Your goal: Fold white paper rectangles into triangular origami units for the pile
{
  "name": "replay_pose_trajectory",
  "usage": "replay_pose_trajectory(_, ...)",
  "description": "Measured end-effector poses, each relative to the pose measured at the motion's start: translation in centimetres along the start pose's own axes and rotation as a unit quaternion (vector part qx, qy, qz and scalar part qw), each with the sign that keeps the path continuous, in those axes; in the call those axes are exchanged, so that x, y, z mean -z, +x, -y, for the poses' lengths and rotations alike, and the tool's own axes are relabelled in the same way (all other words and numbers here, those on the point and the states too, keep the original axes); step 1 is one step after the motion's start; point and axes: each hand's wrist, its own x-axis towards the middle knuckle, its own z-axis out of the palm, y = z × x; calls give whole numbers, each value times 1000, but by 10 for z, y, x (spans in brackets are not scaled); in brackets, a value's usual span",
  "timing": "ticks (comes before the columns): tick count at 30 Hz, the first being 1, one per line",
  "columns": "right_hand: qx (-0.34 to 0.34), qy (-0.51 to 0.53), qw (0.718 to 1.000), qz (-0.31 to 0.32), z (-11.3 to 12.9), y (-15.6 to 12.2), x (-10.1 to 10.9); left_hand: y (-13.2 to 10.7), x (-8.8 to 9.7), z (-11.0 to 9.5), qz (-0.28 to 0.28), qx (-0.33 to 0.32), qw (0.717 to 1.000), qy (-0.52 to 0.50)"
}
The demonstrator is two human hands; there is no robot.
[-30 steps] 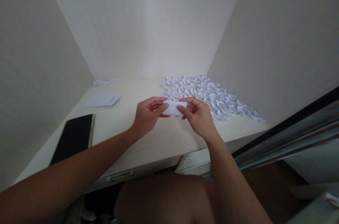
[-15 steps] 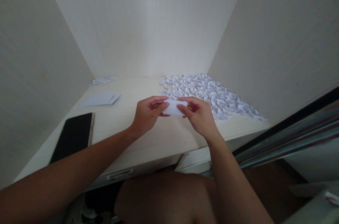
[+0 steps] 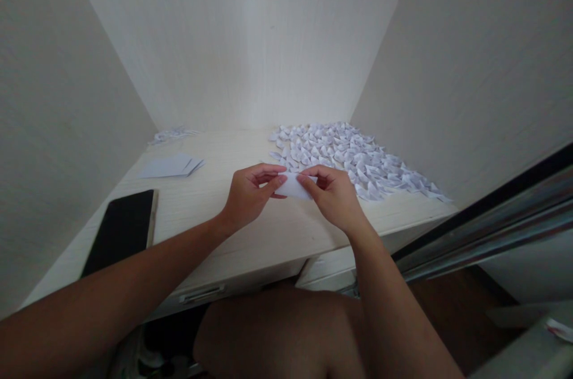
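A small white piece of paper (image 3: 293,187) is held up between my two hands above the near part of the desk. My left hand (image 3: 251,193) pinches its left end between thumb and fingers. On the other end, my right hand (image 3: 330,195) is closed, its thumb lying across the paper's face near the top edge. Behind the paper spreads a heap of small folded white paper pieces (image 3: 340,149), pointed in shape. The fingers behind the paper are partly hidden.
At the left lies a stack of flat white paper sheets (image 3: 165,166), with thin white paper strips (image 3: 172,135) in the back corner. A dark phone or tablet (image 3: 120,230) rests near my left forearm. Walls enclose the white desk (image 3: 215,158); a drawer handle (image 3: 202,294) is at its front.
My right thumb has slid a little left and up along the paper, toward my left thumb. Both hands keep hold of the paper, and the view has shifted slightly.
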Motion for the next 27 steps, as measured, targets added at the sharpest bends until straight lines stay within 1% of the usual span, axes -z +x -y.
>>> replay_pose_trajectory(6,15,-29,999,42,6,0,0,-1,-1,0,28,15,1000,1)
replay_pose_trajectory(8,16,-36,999,33,6,0,-1,-2,-1,-1,31,32,999,-12)
replay_pose_trajectory(10,10,-26,1000,7,4,1,-1,-2,-2,-2,24,56,998,-34)
replay_pose_trajectory(13,-14,22,999,-28,-2,3,-1,-2,-3,-3,6,87,994,-64)
replay_pose_trajectory(15,-34,56,997,-40,-5,4,-1,-2,-3,-3,-4,99,992,-80)
replay_pose_trajectory(18,-55,80,994,-53,-5,4,-3,-2,-4,-4,-12,106,990,-96)
replay_pose_trajectory(21,-71,111,989,-60,-2,4,-8,-2,-4,-4,-5,107,988,-107)
replay_pose_trajectory(23,-89,155,982,-61,-1,3,-13,-2,-5,-3,-4,107,988,-109)
replay_pose_trajectory(27,-130,239,959,-77,1,2,-23,-1,-3,-3,-33,102,989,-102)
